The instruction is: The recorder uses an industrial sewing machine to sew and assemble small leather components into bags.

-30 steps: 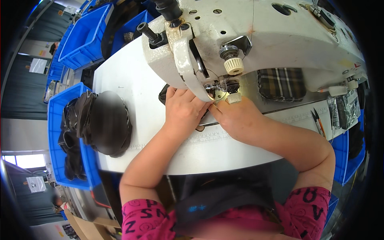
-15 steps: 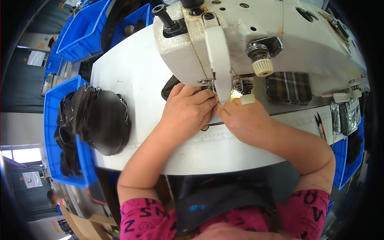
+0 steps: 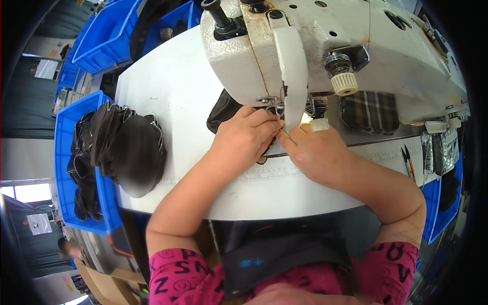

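Note:
Below the presser area of a white sewing machine, my two hands meet fingertip to fingertip. My left hand is closed on a dark fabric piece, which shows behind its knuckles and again as a dark edge under its fingers. My right hand has its fingers curled in beside the needle area, thumb and index pinched; what they pinch is hidden. A small lamp glow lights the spot above the right knuckles. The needle itself cannot be made out.
A plaid fabric piece lies under the machine arm. Snips and a clear packet are at the right. On the left, a stack of dark pouches leans out of a blue bin. A printed ruler crosses the white table.
The view has shifted slightly, so the machine sits a little further right and up. Both hands stay together at the same spot, and more of the dark fabric shows behind the left one.

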Demonstrator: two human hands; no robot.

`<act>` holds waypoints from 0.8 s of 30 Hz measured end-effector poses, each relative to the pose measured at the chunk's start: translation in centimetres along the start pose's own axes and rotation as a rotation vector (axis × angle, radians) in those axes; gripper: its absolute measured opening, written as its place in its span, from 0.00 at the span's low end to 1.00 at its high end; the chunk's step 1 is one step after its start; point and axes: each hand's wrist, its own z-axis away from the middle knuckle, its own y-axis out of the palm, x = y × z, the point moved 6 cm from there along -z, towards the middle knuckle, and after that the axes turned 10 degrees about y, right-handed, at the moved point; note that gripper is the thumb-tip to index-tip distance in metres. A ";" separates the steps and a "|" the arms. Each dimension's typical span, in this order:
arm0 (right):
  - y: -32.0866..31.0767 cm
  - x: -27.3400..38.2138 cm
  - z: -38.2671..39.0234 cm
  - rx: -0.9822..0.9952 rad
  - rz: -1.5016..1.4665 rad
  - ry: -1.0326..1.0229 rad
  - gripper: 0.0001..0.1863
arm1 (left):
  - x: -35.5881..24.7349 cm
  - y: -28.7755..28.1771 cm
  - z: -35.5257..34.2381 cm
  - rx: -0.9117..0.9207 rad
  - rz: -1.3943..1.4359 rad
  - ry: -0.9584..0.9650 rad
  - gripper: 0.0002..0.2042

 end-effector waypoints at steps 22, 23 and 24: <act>0.0 1.1 0.3 -0.084 0.186 -0.111 0.09 | -0.7 0.1 -0.2 -0.074 0.071 -0.123 0.13; 0.1 1.1 0.2 -0.082 0.187 -0.110 0.09 | -0.5 0.1 0.0 -0.075 0.075 -0.122 0.13; 0.0 1.2 0.1 -0.109 0.184 -0.120 0.09 | -0.3 0.0 0.1 -0.083 0.085 -0.116 0.13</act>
